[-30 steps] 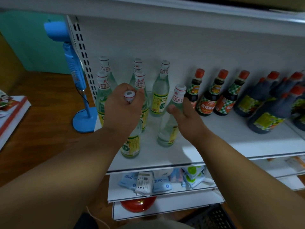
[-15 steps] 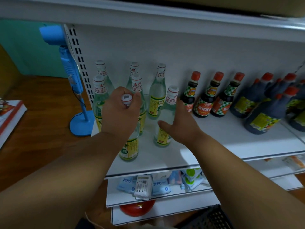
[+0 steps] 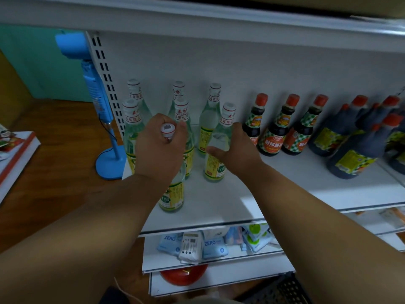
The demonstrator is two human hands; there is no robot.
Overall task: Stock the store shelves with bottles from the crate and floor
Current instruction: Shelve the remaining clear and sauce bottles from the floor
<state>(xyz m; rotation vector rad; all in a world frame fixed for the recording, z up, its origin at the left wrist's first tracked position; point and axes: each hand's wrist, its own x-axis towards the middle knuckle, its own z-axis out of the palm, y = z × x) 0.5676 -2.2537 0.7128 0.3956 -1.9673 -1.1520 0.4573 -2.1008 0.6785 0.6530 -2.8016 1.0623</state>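
Right-hand bottle deeper, right hand behind.

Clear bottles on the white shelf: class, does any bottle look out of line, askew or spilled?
Nothing is spilled or toppled. One clear bottle, gripped at the neck by the left hand, stands alone in front of the rows. The right hand holds another bottle in the second row. All appear upright.

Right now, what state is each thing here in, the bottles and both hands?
Left hand: grips the neck of the clear front bottle, upright on the white shelf.
Right hand: holds the clear capped bottle, upright.
Five clear bottles behind: upright, capped.
Dark red-capped sauce bottles: upright, capped.
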